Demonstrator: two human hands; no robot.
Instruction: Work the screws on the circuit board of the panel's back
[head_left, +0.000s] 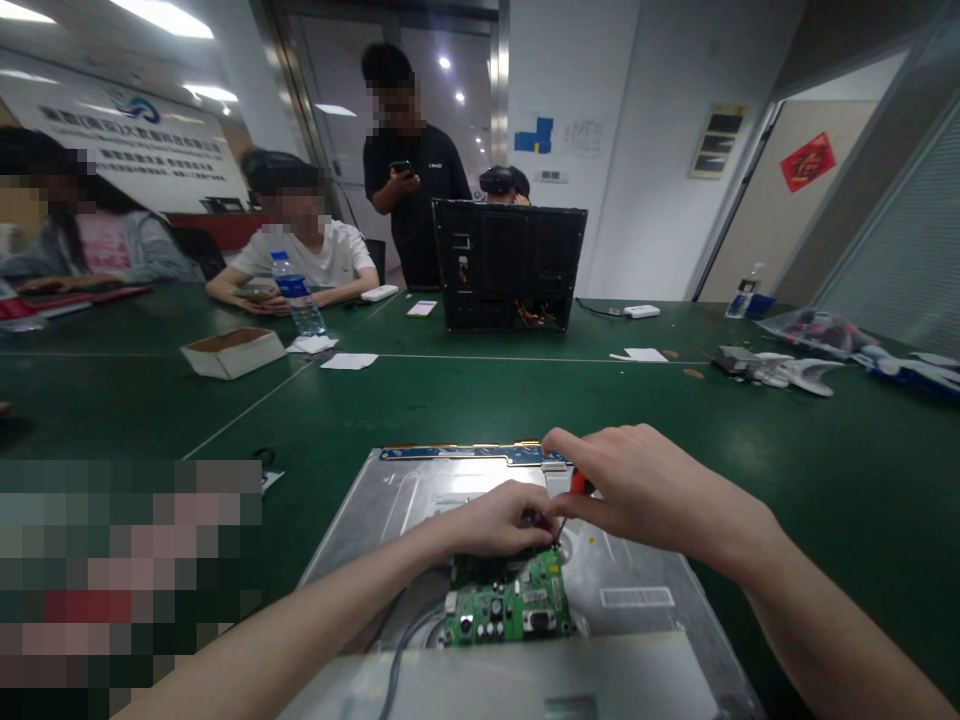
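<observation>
The person's right hand (626,485) is closed around a red-handled screwdriver (578,482), whose tip points down at the far edge of a green circuit board (510,608), which lies on a metal panel (637,568) on the green table (810,470). The left hand (495,518) curls its fingers just beside that same edge, though whether they grip anything cannot be told. A grey cable (396,660) runs near the board's left side.
</observation>
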